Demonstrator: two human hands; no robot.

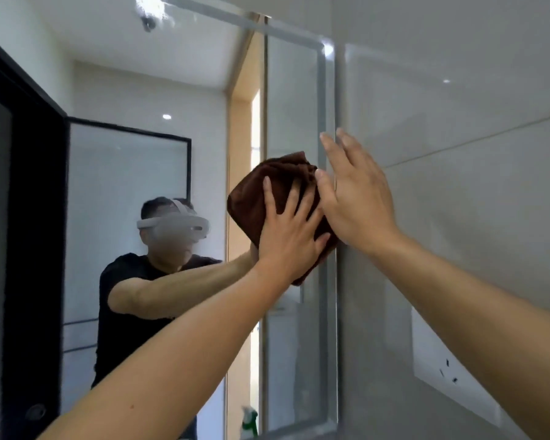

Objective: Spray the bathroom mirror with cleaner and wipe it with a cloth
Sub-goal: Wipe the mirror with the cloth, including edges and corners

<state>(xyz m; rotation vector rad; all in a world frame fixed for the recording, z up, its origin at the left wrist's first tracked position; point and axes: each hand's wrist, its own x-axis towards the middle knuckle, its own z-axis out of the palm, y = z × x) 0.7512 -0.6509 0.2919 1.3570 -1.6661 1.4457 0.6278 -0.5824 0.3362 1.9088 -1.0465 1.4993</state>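
Against the mirror (172, 90), near its right edge, the cloth (267, 185) lies under the spread left hand (291, 235); the right hand (356, 198), fingers straight, touches the cloth's side.

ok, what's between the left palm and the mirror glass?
Head view: only the bunched brown cloth, pressed flat against the mirror by the left hand.

The cloth (277, 192) is plain dark brown, no pattern. The mirror (294, 100) has a frosted pale grey border. At 3 o'clock of it the wall (458, 154) is light grey tile with thin pale seams, carrying a white socket (451, 363) at 5 o'clock. At 6 o'clock stands a green bottle (250, 422). At 9 o'clock a black frame (35, 217).
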